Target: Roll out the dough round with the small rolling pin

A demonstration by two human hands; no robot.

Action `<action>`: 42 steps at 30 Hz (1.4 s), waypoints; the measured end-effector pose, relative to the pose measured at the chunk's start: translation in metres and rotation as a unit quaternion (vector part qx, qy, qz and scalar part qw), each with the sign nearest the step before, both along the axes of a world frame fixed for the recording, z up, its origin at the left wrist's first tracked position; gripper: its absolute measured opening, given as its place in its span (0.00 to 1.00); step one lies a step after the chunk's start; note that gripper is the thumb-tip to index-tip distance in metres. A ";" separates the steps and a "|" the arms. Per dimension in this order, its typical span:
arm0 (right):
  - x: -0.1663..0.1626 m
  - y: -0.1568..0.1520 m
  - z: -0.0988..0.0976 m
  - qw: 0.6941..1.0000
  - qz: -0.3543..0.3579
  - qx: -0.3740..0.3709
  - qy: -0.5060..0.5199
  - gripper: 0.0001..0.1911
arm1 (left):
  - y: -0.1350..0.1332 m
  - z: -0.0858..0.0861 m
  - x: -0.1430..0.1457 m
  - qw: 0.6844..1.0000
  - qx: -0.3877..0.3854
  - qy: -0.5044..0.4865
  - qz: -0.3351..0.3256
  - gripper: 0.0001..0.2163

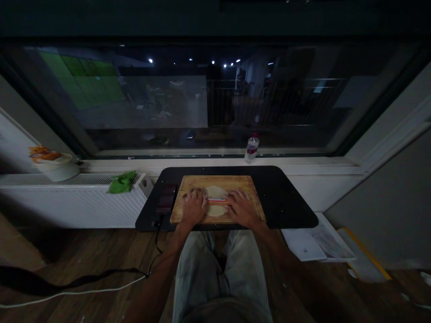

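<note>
A flat round sheet of dough [216,211] lies on a wooden board [232,180]. Across its middle rests a slim orange rolling pin [217,202] with a pale strip along it. My left hand [194,205] is closed over the pin's left end, and my right hand [241,206] grips the right end. Both palms face down, so the ends of the pin are hidden. The board sits on a black table [281,204] with rounded corners, in front of my knees.
A dark phone-like device [166,198] with a cable lies left of the board. On the window sill stands a water bottle [252,148]. A green cloth [122,181] and a white pot [58,168] sit on the radiator [101,206]. Papers [305,244] lie below the table's right side.
</note>
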State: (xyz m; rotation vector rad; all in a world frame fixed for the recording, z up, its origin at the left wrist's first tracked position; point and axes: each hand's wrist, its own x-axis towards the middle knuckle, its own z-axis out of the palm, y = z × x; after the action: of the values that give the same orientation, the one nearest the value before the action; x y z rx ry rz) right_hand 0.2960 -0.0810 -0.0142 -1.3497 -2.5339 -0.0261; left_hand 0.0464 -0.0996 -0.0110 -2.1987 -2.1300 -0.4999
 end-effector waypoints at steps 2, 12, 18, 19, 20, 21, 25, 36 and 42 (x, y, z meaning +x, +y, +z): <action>0.003 0.002 0.003 1.000 0.009 -0.017 -0.013 0.20 | 0.002 -0.002 -0.002 1.000 0.010 -0.019 0.002 0.23; 0.006 0.041 0.014 0.984 -0.175 0.002 -0.022 0.22 | -0.012 -0.018 0.021 0.994 0.031 -0.066 0.078 0.31; -0.001 0.052 0.004 0.977 -0.212 0.025 -0.031 0.21 | -0.009 -0.003 0.067 0.997 -0.068 -0.029 0.039 0.51; -0.002 0.052 0.001 0.975 -0.217 0.027 -0.031 0.21 | -0.008 -0.002 0.072 0.996 -0.078 -0.025 0.037 0.54; -0.002 0.052 -0.002 0.975 -0.219 0.028 -0.032 0.21 | -0.006 -0.001 0.075 0.996 -0.084 -0.020 0.036 0.56; -0.002 0.052 -0.005 0.975 -0.220 0.029 -0.033 0.21 | -0.005 -0.001 0.077 0.996 -0.083 -0.016 0.036 0.56; 0.001 0.053 -0.013 0.974 -0.220 0.043 -0.035 0.23 | -0.002 -0.007 0.075 0.998 -0.052 -0.003 0.025 0.53; -0.004 0.048 -0.005 0.973 -0.227 0.033 -0.019 0.23 | 0.034 -0.006 -0.009 0.972 -0.076 -0.006 -0.221 0.48; 0.000 0.052 -0.013 0.973 -0.219 0.059 -0.029 0.23 | 0.042 -0.020 -0.006 0.974 -0.060 -0.006 -0.218 0.51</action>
State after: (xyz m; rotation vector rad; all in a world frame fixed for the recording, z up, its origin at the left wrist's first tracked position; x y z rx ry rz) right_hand 0.2957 -0.0288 -0.0273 -1.8489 -2.1851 -0.3005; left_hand 0.0405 -0.0578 -0.0306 -2.7502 -1.7144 -0.4056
